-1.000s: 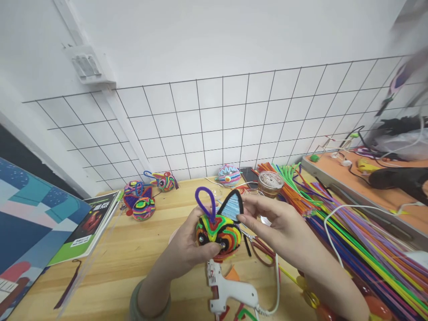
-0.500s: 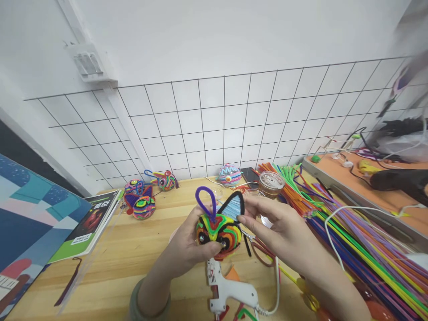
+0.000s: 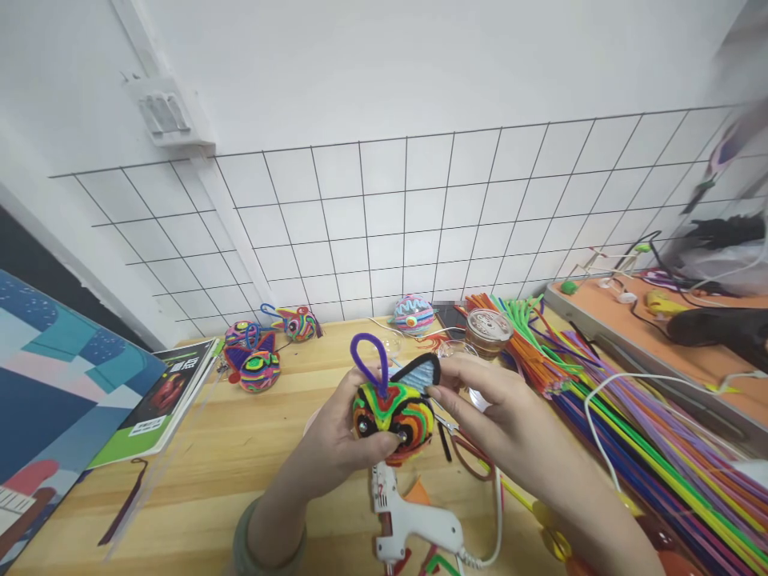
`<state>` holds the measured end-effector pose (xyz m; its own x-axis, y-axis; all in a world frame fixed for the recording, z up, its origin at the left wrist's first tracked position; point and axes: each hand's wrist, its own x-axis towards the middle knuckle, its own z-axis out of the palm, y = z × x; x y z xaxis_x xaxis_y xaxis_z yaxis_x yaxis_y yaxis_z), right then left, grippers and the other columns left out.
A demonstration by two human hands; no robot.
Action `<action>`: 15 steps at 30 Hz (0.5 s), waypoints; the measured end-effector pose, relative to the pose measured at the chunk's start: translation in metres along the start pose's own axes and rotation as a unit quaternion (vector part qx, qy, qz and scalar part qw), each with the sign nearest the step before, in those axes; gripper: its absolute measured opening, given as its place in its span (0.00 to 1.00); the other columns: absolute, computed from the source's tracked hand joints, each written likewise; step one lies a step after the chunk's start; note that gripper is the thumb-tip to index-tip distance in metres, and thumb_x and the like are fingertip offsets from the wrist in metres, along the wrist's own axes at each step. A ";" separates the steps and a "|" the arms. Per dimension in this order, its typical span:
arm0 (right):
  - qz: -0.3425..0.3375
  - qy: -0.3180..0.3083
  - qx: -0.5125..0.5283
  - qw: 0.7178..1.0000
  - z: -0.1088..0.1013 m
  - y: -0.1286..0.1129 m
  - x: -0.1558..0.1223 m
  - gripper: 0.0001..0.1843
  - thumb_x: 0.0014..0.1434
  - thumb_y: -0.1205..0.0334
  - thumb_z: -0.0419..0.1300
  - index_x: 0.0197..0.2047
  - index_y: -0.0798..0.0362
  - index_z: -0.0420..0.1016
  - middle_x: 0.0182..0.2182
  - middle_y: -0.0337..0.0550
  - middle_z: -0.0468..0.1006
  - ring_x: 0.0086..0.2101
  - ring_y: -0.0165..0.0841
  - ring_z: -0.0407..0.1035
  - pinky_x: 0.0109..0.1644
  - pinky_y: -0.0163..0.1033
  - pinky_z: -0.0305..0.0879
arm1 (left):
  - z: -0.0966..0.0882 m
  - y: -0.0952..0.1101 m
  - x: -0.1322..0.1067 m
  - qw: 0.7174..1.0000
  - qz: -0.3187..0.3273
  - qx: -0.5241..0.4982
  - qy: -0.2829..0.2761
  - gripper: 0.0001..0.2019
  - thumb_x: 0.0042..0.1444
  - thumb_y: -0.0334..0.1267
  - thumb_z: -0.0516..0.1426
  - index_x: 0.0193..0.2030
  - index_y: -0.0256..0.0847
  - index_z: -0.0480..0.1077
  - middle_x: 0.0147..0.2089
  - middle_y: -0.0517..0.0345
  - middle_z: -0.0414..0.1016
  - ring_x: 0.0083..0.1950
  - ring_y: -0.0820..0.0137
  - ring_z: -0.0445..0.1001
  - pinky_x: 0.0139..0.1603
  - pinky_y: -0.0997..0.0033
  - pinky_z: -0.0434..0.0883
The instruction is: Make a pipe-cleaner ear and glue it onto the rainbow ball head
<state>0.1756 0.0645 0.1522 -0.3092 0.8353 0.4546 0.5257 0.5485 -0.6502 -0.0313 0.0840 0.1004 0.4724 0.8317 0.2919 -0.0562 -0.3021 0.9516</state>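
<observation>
My left hand (image 3: 336, 444) is wrapped round a pipe-cleaner mask ornament (image 3: 390, 420), its thumb across the front below the shiny eyes. A purple pipe-cleaner loop (image 3: 370, 360) rises from the ornament's top. Between the thumb and fingers of my right hand (image 3: 486, 400) is a blue ear piece with black edging (image 3: 421, 374), held at the upper right of the ornament. Whether the ear is fixed there, I cannot tell. Below the ornament lies a white glue gun (image 3: 414, 516), and scissors (image 3: 471, 456) rest partly under my right hand.
Bundles of coloured pipe cleaners (image 3: 648, 432) cover the table's right side, beside an orange board (image 3: 672, 320). Finished ornaments (image 3: 258, 364) stand at the back left, near a magazine (image 3: 168, 400). A round clear container (image 3: 489, 328) sits near the wall grid (image 3: 384, 216).
The ear has tipped back and lower in my right fingers, so its tip now points more to the right. My left hand and the ornament have hardly moved.
</observation>
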 end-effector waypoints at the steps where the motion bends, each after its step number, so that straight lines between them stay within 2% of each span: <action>1: 0.000 0.001 0.000 1.000 0.000 0.000 0.000 0.05 0.60 0.70 0.53 0.35 0.53 0.69 0.28 0.39 0.69 0.33 0.32 0.66 0.39 0.37 0.61 | 0.000 0.000 0.000 1.000 0.002 -0.001 0.002 0.26 0.50 0.36 0.61 0.56 0.46 0.59 0.52 0.54 0.71 0.51 0.64 0.71 0.51 0.68 0.68; 15: -0.008 0.019 0.030 0.999 0.004 0.004 0.001 0.12 0.60 0.71 0.54 0.44 0.50 0.72 0.31 0.39 0.72 0.36 0.33 0.67 0.43 0.39 0.63 | 0.003 0.002 0.001 0.999 0.011 -0.034 0.005 0.25 0.51 0.34 0.60 0.55 0.47 0.59 0.53 0.55 0.72 0.51 0.66 0.72 0.51 0.69 0.68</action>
<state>0.1737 0.0676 0.1477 -0.2865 0.8246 0.4877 0.4726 0.5645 -0.6768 -0.0286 0.0828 0.1022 0.4617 0.8297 0.3138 -0.1268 -0.2884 0.9491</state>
